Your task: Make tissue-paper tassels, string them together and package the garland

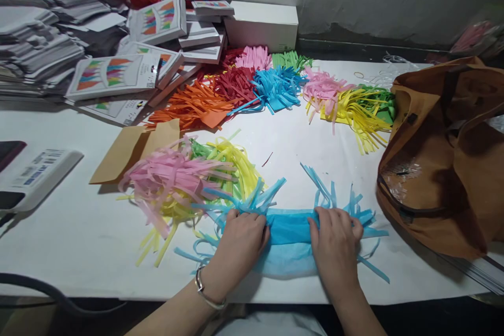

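Observation:
A sheet of blue tissue paper (290, 228) with fringed strips at both ends lies on the white table near its front edge. My left hand (241, 239), with a bracelet at the wrist, has its fingers curled on the left part of the sheet. On the right part, my right hand (335, 236) grips the paper with fingers bent and thumb inward. A folded, darker blue band runs between the two hands, and a paler single layer hangs toward me. Beside my left hand rest pink (173, 173) and yellow (236, 160) tissue tassels in a loose heap.
Orange (192, 102), dark red, blue (277, 89) and other tassels line the back. Printed boxes (114, 76) and stacked flat cartons (35, 37) fill the left rear. A brown bag (425, 168) stands at right. Brown card (122, 152) and a white device (43, 173) lie left.

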The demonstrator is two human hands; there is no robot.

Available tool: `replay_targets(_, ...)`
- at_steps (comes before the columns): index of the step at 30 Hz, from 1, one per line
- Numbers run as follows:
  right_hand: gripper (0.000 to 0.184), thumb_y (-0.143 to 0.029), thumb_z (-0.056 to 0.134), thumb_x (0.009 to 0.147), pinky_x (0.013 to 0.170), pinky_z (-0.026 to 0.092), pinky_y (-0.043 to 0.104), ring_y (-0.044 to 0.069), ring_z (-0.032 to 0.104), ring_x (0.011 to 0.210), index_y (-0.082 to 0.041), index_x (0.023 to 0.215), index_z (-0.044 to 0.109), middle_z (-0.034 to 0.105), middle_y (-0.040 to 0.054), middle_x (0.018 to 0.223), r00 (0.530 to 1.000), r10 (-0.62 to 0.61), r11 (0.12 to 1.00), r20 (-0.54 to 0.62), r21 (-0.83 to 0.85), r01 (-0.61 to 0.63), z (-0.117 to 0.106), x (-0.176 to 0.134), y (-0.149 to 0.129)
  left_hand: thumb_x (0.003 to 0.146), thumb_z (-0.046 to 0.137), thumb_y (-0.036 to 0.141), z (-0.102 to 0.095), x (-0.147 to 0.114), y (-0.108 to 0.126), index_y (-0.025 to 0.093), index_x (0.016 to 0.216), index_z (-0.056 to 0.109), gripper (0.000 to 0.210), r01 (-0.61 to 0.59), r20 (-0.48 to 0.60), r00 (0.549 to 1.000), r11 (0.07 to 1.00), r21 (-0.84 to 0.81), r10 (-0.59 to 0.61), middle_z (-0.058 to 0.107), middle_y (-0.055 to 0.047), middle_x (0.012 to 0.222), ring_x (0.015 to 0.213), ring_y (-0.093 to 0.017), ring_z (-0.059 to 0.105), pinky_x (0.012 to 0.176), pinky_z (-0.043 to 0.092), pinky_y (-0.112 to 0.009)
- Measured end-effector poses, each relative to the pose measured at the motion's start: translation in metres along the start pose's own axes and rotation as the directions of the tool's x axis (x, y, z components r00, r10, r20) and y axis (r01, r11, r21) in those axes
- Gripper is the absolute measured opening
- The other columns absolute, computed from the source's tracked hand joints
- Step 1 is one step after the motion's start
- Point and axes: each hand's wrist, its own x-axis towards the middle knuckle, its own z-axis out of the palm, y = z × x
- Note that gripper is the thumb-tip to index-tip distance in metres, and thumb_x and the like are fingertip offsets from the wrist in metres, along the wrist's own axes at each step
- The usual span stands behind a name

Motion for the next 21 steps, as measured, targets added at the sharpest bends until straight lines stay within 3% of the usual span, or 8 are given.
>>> replay_targets(1,0.012,-0.019,0.055,0.098,0.095,0.034,0.058,0.034,0.061,0.103,-0.016,0.105,0.064,0.07,0.0138,0.103,0.997,-0.032,0.999,-0.074,-0.017,0.031,-0.003,-0.001,0.0,0.097,0.051,0.023,0.0,0.0,0.0,0.019,0.074,0.063,0.026,-0.005,0.0,1.0,1.0,0.0,0.005,0.071,-0.005,0.073,0.073,-0.028,0.067,0.073,0.034,-0.043)
replay_targets(3,0.017,-0.011,0.055,0.096,0.098,0.036,0.055,0.033,0.059,0.111,-0.015,0.109,0.065,0.069,0.0148,0.11,0.965,-0.208,0.974,-0.161,0.054,0.219,-0.008,-0.005,0.0,0.097,0.051,0.023,0.001,0.0,-0.001,0.019,0.074,0.063,0.026,-0.017,-0.004,1.0,1.0,-0.002,0.017,0.071,-0.005,0.072,0.072,-0.028,0.067,0.073,0.035,-0.043)
replay_targets(6,0.025,-0.007,0.046,0.098,0.1,0.039,0.047,0.027,0.061,0.107,-0.014,0.111,0.066,0.072,0.0103,0.105,0.858,-0.504,0.815,-0.096,0.277,0.509,-0.008,-0.015,0.002,0.096,0.052,0.021,0.002,0.001,-0.002,0.019,0.074,0.063,0.025,-0.025,-0.015,1.0,1.0,-0.007,0.025,0.07,-0.005,0.071,0.071,-0.028,0.067,0.073,0.036,-0.044)
replay_targets(9,0.026,-0.008,0.044,0.1,0.104,0.036,0.046,0.025,0.062,0.106,-0.013,0.112,0.066,0.072,0.0093,0.108,0.849,-0.528,0.808,0.025,0.323,0.493,0.002,-0.024,0.006,0.095,0.053,0.02,0.002,0.0,-0.004,0.018,0.074,0.063,0.023,-0.01,-0.059,0.998,1.0,-0.018,0.009,0.068,-0.005,0.07,0.07,-0.028,0.065,0.072,0.037,-0.044)
replay_targets(11,0.027,-0.007,0.043,0.099,0.103,0.036,0.046,0.025,0.062,0.105,-0.011,0.112,0.066,0.072,0.0107,0.109,0.853,-0.521,0.819,0.034,0.301,0.489,0.007,-0.027,0.009,0.094,0.056,0.021,0.0,-0.004,-0.005,0.018,0.083,0.065,0.015,0.002,-0.177,0.984,0.999,-0.04,-0.009,0.07,-0.007,0.08,0.078,-0.029,0.064,0.075,0.039,-0.045)
replay_targets(15,0.021,-0.006,0.046,0.098,0.098,0.037,0.046,0.023,0.063,0.096,-0.013,0.105,0.065,0.072,0.0091,0.1,0.875,-0.483,0.829,-0.022,0.309,0.466,0.009,-0.025,0.008,0.093,0.062,0.027,0.001,-0.014,-0.003,0.022,0.11,0.064,0.018,-0.204,-0.416,0.896,0.975,-0.084,0.152,0.069,-0.009,0.116,0.108,-0.031,0.058,0.099,0.034,-0.053)
replay_targets(18,0.014,-0.013,0.05,0.099,0.098,0.037,0.045,0.022,0.063,0.095,-0.016,0.102,0.063,0.071,0.008,0.1,0.899,-0.437,0.832,0.014,0.387,0.399,0.004,-0.022,0.002,0.095,0.057,0.017,0.008,-0.016,-0.001,0.024,0.103,0.064,0.013,-0.355,-0.403,0.865,0.932,-0.072,0.298,0.07,-0.004,0.112,0.112,-0.027,0.056,0.11,0.024,-0.054)
replay_targets(21,0.019,-0.018,0.046,0.102,0.101,0.034,0.047,0.025,0.06,0.103,-0.017,0.11,0.063,0.07,0.0093,0.109,0.885,-0.46,0.843,0.074,0.35,0.409,0.002,-0.021,-0.001,0.096,0.053,0.009,0.015,-0.015,-0.001,0.023,0.094,0.064,0.018,-0.373,-0.355,0.883,0.919,-0.131,0.308,0.072,-0.001,0.101,0.107,-0.022,0.057,0.11,0.024,-0.05)
